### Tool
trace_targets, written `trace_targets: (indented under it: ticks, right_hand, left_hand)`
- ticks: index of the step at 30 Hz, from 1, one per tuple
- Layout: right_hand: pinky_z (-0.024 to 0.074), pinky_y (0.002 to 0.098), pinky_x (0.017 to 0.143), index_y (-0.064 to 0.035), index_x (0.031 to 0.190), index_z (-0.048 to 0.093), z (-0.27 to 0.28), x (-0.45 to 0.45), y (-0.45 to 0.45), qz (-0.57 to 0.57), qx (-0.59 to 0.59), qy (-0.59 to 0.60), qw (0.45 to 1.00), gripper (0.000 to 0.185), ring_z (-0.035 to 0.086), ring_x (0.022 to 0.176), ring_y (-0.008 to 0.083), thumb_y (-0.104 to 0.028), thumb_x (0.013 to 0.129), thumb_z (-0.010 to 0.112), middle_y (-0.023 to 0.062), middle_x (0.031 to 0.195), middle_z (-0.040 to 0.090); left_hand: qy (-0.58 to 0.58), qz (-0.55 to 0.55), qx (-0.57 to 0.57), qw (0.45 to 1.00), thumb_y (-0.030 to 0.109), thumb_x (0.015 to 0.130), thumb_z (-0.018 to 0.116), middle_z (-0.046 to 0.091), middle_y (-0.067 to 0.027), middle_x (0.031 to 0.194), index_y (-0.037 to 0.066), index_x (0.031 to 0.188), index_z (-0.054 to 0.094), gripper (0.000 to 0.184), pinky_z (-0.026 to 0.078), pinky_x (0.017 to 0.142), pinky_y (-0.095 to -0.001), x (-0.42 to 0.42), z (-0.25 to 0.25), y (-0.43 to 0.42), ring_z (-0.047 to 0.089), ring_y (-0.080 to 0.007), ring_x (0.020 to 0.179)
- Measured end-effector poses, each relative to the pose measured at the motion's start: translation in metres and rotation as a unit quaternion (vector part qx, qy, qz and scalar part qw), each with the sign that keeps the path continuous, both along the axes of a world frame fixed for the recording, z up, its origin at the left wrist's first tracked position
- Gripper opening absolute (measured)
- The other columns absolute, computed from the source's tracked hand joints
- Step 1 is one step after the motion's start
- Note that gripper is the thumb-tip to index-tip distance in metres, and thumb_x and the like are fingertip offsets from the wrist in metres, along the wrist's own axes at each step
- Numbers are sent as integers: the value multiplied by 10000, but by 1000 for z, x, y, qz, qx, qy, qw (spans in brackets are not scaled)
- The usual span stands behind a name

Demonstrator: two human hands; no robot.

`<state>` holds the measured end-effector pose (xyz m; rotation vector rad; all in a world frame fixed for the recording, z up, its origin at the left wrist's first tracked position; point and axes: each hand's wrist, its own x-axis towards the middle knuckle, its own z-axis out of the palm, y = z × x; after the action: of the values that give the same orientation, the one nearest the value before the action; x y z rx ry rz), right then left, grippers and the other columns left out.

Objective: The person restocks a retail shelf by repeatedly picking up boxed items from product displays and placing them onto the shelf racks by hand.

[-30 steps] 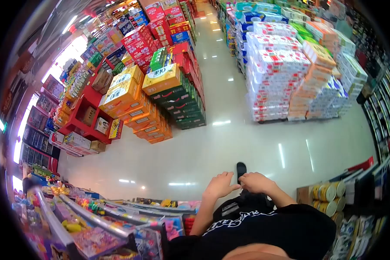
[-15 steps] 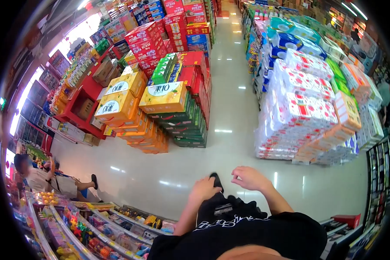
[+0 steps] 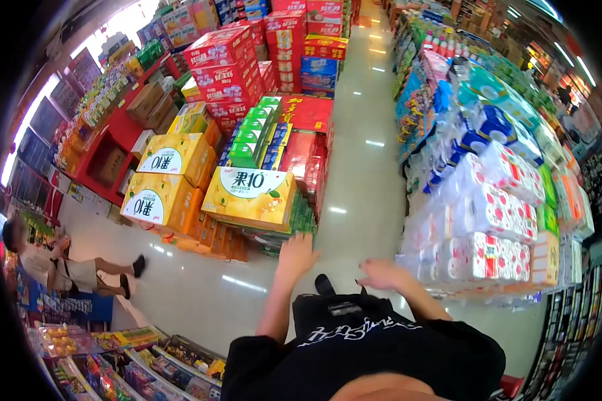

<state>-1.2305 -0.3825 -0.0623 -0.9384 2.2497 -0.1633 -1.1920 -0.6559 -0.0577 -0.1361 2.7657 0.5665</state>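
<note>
- Left hand point(image 3: 297, 258): fingers apart, palm downward, nothing held; in line with the lower edge of the yellow box. Contact with the boxes cannot be told.
- Right hand point(image 3: 386, 275): fingers loosely bent, nothing pinched; over the floor, apart from the left hand and the tissue packs.
- Yellow box point(image 3: 249, 197): one, lying flat on the near end of its stack, ahead of the left hand; small green cartons point(image 3: 249, 137) just behind.
- Green boxes point(image 3: 304, 215): stacked beneath and beside the yellow box, nearest the left fingers.
- Condition: no box lifted or in hand; yellow box resting on its stack. On this view, handling appears not begun.
- Tissue packs point(image 3: 492, 257): tall pile, right; its near edge bounds the right hand's side.
- Floor point(image 3: 354, 190): a strip running forward between both stacks, the main room for passage.
- Shelf point(image 3: 157, 376): low left, limiting space behind.
- Another person point(image 3: 73, 273): far left, well apart from both hands.
</note>
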Motion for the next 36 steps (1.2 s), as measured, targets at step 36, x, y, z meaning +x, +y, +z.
trace_targets:
  ticks: [36]
  right_hand:
    - [549,323,825,47,1286,440,-124,-442,-417,-209,-305,-480,796,536,617,998,180,-219,927,737,154,1171,594]
  left_hand:
    - [175,456,-93,868,401,615,894,468,-163,1434,60,1179,587,727,409,1039,-553,-327,-62,-243,445,-423,1285]
